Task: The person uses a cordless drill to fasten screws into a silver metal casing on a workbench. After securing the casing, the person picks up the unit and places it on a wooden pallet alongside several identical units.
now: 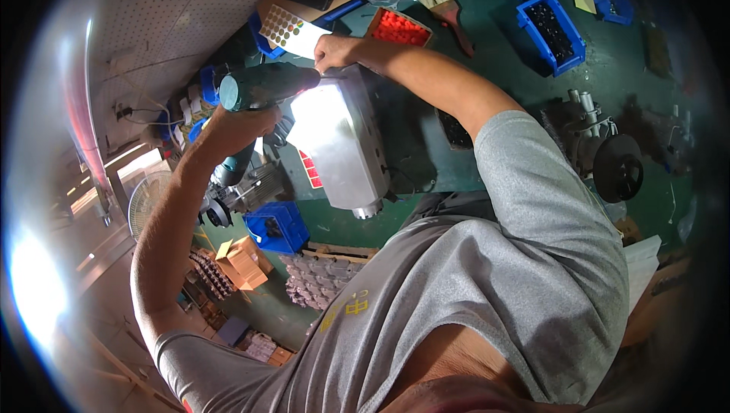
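My left hand (237, 122) grips the handle of a dark green power driver (266, 86), whose nose points right at the top end of a silver box-shaped metal housing (346, 143). The housing lies on the green bench (426, 169) with a round shaft end toward me. My right hand (334, 52) is curled on the housing's far top corner, right beside the driver's tip. Whatever is pinched between those fingers is hidden.
Behind the housing are a box of red parts (399, 29), a sheet of round coloured stickers (289, 29) and a brush (455, 14). Blue bins of black parts (559, 33) stand at the back right, a black-wheeled machine (616, 166) at right. Below left are a blue crate (277, 227), cardboard boxes (243, 261) and a fan (148, 200).
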A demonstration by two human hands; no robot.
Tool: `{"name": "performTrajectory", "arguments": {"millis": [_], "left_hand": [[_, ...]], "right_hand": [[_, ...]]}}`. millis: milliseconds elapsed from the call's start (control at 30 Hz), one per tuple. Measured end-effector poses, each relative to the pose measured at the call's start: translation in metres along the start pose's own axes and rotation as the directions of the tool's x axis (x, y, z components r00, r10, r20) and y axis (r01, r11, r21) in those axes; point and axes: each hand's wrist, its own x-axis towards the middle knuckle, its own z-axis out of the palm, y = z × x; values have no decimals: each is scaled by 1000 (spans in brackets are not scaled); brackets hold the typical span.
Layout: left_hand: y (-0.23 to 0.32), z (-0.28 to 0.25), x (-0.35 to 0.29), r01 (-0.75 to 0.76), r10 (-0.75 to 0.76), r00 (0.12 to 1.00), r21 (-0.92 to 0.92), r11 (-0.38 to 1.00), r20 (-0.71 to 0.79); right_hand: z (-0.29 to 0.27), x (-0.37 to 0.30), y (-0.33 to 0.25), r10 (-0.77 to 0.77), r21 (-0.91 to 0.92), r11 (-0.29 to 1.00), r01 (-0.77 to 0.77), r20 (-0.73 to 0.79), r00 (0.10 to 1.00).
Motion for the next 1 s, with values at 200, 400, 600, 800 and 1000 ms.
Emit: {"name": "performTrajectory", "arguments": {"millis": [200, 400, 600, 800, 1000], "left_hand": [[0, 4, -6, 20, -20, 1000, 19, 1000, -9], [-7, 9, -14, 22, -22, 1000, 11, 1000, 4], [8, 6, -20, 161, -165, 986, -125, 979, -18], [-17, 11, -78, -145, 84, 957, -208, 967, -277], [-148, 141, -129, -269, 95, 759, -179, 946, -644]], "right_hand": [[2, 0, 2, 15, -13, 1000, -15, -8, 1000], [2, -1, -1, 29, -58, 998, -30, -17, 999], [-1, -2, -2, 26, -97, 995, -28, -24, 999], [5, 10, 7, -33, -245, 969, 22, -40, 999], [11, -12, 2, 51, -95, 993, -63, -126, 991]]}}
